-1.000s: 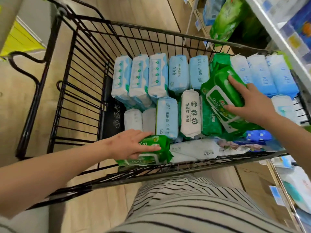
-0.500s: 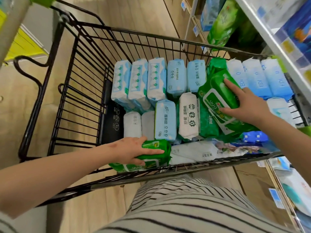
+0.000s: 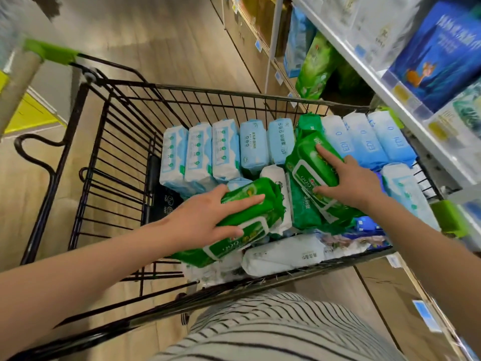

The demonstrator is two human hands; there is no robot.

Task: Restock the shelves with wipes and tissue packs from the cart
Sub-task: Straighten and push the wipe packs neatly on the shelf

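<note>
Lifted from the cart's (image 3: pixel 234 89) near edge, the left hand (image 3: pixel 208 217) grips a green wipes pack (image 3: pixel 250 212) over the cart's middle, long axis toward its far-right corner; the right hand (image 3: pixel 348 183), nearer the shelves (image 3: pixel 364 61), grasps another green pack (image 3: pixel 309 157).

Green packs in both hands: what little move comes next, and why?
Probably lift both up out of the cart: the left hand grips the near green pack, the right hand holds the far green pack, and both are inside it, not yet shelved.
</note>
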